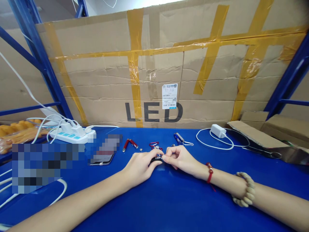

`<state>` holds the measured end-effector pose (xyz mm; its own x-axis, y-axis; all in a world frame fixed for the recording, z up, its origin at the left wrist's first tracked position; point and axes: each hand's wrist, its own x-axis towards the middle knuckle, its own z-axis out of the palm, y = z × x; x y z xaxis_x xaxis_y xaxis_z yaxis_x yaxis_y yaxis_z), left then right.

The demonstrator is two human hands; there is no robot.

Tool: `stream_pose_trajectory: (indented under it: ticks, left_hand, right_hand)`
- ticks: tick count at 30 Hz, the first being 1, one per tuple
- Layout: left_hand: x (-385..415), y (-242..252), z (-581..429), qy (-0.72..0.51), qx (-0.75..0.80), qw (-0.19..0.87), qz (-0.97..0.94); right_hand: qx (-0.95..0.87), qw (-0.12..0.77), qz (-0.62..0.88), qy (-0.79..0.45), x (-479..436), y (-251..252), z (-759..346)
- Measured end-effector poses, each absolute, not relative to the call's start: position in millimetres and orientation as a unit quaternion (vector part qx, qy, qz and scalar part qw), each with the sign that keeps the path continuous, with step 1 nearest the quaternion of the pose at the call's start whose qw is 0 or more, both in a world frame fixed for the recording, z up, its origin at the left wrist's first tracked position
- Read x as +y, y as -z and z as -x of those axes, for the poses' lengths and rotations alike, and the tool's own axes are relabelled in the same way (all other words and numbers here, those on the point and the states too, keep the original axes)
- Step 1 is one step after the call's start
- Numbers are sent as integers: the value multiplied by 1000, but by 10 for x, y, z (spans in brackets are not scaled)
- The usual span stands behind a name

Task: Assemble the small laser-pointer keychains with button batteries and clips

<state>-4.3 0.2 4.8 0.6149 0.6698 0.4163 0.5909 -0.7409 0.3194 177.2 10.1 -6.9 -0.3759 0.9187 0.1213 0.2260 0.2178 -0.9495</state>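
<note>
My left hand [141, 164] and my right hand [180, 157] meet at the middle of the blue table [154, 199]. Both pinch a small black keychain torch [156, 159] lying between them, the fingertips touching at its right end. Just behind the hands lie a red torch in two pieces [129, 144], a red carabiner clip [154, 144], a few small button cells [158, 147] and a blue torch with a clip [180, 139]. My right wrist wears a red cord bracelet and a beaded one.
A taped cardboard sheet marked LED [154, 80] closes the back. A white power strip with chargers [72, 133] and a phone [101, 158] lie at the left. A white charger with cable [218, 131] and cardboard pieces [265, 135] sit at the right.
</note>
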Motion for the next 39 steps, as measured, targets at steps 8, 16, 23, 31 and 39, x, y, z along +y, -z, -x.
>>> stream_pose_trajectory:
  ticks: [8, 16, 23, 31, 39]
  left_hand:
    - [14, -44, 40, -253, 370, 46, -893]
    - [-1, -85, 5, -270, 413, 61, -868]
    - [-14, -95, 8, -272, 403, 80, -870]
    - [30, -45, 34, -252, 375, 101, -886]
    - [9, -56, 43, -257, 361, 150, -884]
  right_hand:
    - [-683, 377, 424, -460, 94, 47, -1755]
    - [-703, 460, 394, -374, 83, 34, -1781]
    - [-710, 499, 367, -336, 102, 56, -1794]
    - [-694, 481, 359, -397, 107, 61, -1773]
    - [-695, 427, 354, -458, 156, 96, -1802]
